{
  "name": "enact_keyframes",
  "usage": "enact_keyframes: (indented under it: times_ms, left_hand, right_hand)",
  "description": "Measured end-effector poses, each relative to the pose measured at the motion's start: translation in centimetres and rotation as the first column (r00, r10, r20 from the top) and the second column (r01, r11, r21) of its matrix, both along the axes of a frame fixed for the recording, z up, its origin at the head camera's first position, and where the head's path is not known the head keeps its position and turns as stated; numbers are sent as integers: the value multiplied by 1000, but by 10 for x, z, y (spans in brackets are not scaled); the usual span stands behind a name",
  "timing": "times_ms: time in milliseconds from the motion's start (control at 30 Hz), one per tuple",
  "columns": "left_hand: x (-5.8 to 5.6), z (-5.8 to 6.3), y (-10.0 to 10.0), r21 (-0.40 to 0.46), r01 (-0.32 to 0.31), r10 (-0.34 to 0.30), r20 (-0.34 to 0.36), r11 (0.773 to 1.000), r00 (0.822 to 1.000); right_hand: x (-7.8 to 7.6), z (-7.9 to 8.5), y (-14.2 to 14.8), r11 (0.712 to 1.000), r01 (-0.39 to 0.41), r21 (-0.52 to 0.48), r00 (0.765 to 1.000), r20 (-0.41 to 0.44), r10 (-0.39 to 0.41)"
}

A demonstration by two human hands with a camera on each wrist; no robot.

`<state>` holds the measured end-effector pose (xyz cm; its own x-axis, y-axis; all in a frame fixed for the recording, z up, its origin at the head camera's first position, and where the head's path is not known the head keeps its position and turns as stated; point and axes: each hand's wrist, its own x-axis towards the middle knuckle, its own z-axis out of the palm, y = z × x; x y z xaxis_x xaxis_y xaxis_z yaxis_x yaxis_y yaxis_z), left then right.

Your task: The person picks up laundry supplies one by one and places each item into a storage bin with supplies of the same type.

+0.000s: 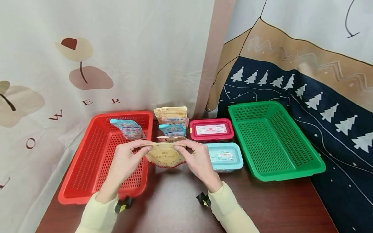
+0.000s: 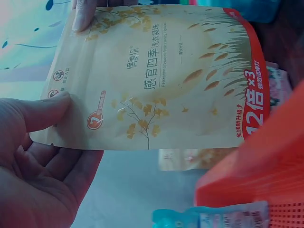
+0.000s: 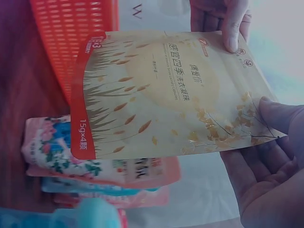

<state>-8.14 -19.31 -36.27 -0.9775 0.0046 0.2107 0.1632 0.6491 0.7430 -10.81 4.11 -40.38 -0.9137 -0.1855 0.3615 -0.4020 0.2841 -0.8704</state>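
Note:
Both hands hold a cream-yellow pouch of laundry capsules (image 1: 166, 156) by its top edge, one at each corner. Thumb and fingers of the left hand (image 1: 128, 159) pinch the left corner; the right hand (image 1: 198, 159) pinches the right one. Golden leaves, grass and a red bottom band show on the pouch in the left wrist view. Behind it several pouches stand in a row, among them a blue one (image 1: 172, 130) and a yellow one (image 1: 170, 112) at the back. Another blue pouch (image 1: 129, 130) leans inside the red basket (image 1: 147, 174).
The red basket stands left of the pouches, a green basket (image 1: 291, 177) at the right. Between them lie a dark pink lidded box (image 1: 211, 129) and a light blue lidded box (image 1: 225, 157). Printed curtains (image 1: 145, 64) hang behind the brown table (image 1: 175, 207).

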Motion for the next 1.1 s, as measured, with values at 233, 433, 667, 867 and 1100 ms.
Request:
enact_keyframes:
  times_ms: [233,433,667,867,1100]
  left_hand:
    - [2,17,-2,9,6,-5,-74,1000,997]
    - [2,32,-7,7,9,-8,-122,1000,993]
    - [3,39,-17,-18,-10,7,-146,1000,989]
    - [3,44,-27,-27,-31,27,-137,999,990]
    - [1,48,-41,-46,-82,72,-186,996,980]
  right_hand:
    - [0,18,-1,998,-32,-56,999,-29,31]
    - [-1,28,-4,993,-72,-95,997,-13,71]
    - [-6,34,-14,987,-108,-120,994,-8,108]
    - [-8,38,-25,985,-110,-131,994,-21,108]
    - [-11,43,-42,986,-123,-111,992,-24,122]
